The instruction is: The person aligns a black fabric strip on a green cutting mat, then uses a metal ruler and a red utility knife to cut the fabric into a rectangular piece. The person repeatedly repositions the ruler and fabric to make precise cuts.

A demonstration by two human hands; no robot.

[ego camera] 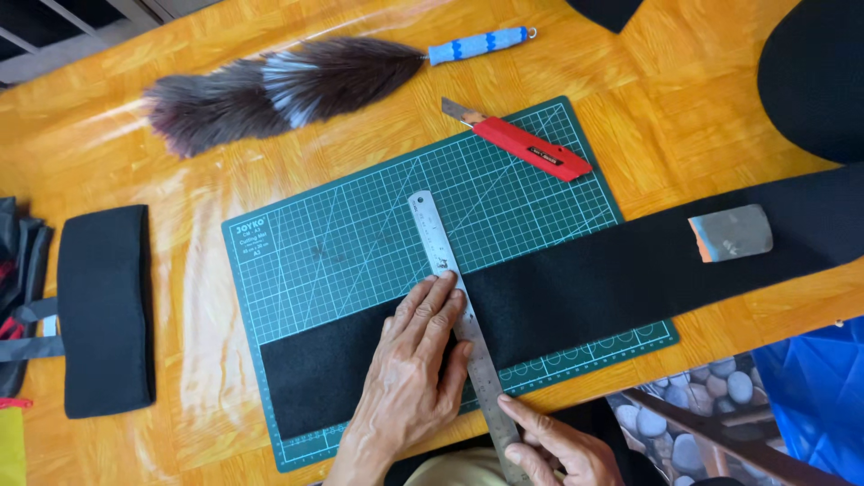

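At the far left of the orange worktop, a folded black pad is lying beside some dark straps. Behind it, a grey feather duster with a blue handle is resting near the back edge. In the middle, a green cutting mat is carrying a long black fabric strip, which is running off the mat to the right. The left hand is pressing flat, fingers spread, on a steel ruler that is lying across the strip; its grip is open, clamped on nothing. The right hand is touching the ruler's near end with the fingertips, not closed around it. A red utility knife is lying on the mat's far corner, untouched. Further right, a grey block is sitting on the strip.
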